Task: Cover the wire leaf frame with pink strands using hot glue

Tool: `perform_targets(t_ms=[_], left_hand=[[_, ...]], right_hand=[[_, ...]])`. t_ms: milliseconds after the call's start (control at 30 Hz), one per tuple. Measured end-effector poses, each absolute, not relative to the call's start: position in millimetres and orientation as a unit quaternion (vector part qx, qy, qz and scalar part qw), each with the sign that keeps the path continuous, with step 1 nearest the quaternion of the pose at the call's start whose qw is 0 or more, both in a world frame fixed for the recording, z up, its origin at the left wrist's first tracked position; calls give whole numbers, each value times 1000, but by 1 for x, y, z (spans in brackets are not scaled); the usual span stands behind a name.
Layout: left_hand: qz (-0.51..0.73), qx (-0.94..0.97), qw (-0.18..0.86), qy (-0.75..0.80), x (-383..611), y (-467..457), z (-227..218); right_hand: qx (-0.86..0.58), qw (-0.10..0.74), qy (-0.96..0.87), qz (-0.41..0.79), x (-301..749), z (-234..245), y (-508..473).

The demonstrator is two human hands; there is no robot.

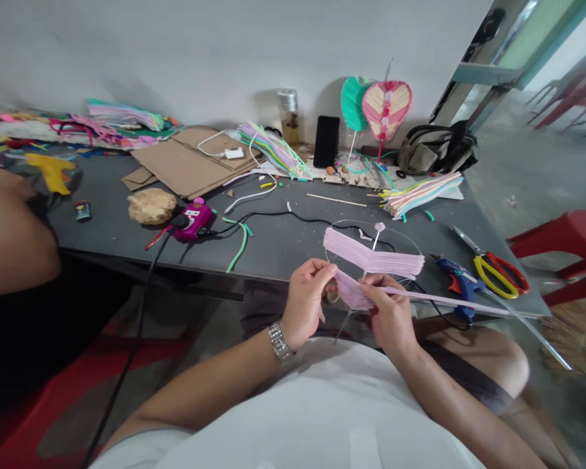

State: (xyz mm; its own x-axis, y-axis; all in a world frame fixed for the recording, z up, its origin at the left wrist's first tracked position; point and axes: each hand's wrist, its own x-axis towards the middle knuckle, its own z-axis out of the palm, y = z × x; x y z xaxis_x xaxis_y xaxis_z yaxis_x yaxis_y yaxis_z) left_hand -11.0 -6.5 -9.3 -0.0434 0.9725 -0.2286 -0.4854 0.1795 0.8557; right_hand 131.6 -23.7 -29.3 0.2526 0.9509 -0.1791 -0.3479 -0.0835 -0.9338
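Now a pink fan (371,258) is pinched by the left hand (305,301), and a long pink strip (449,301) is clamped by the right hand (391,316).

The one camera rides on the seated person's head, tipped forward and down. It sits close above the left hand (306,301) and right hand (389,312) at the near edge of the dark grey flat table (283,241). It faces across to the far edge, against the plain white wall (200,52).
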Motion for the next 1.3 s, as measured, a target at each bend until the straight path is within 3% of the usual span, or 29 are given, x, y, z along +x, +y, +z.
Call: perform_targets(t_ms=[233, 600, 1300], left_hand=[[595, 288, 605, 444, -12, -7, -11], [566, 244, 662, 427, -16, -7, 2], [564, 248, 660, 430, -22, -8, 1]], right_hand=[[-511, 606, -300, 531, 131, -25, -24], [-504, 599, -311, 538, 132, -24, -25], [-492, 605, -326, 535, 134, -25, -24]])
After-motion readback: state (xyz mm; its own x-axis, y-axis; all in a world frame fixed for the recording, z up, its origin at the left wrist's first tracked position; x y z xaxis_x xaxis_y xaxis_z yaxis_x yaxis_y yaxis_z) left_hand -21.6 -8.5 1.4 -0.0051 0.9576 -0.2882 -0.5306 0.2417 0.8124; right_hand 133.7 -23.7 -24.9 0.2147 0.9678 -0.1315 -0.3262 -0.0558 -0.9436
